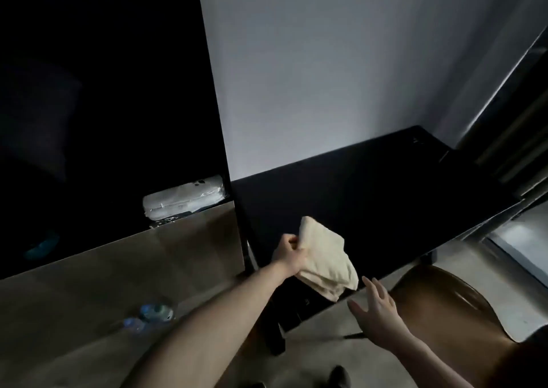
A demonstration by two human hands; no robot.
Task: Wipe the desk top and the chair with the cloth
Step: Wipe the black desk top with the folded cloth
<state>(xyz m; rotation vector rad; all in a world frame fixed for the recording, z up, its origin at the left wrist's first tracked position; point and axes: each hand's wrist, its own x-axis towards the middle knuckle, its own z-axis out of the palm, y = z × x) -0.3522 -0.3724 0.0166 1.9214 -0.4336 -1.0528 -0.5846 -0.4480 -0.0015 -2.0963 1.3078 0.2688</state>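
One head view only: left hand [289, 254] pinches the cream cloth [324, 258] by its upper edge, bunched and hanging over the near left corner of the black desk top [385, 192]. Right hand [375, 307] is spread wide, empty, just beside the desk edge, near the brown chair [444, 301]. Risk: the loose pinch lets the cloth slip off the corner; dim light could leave patches unwiped.
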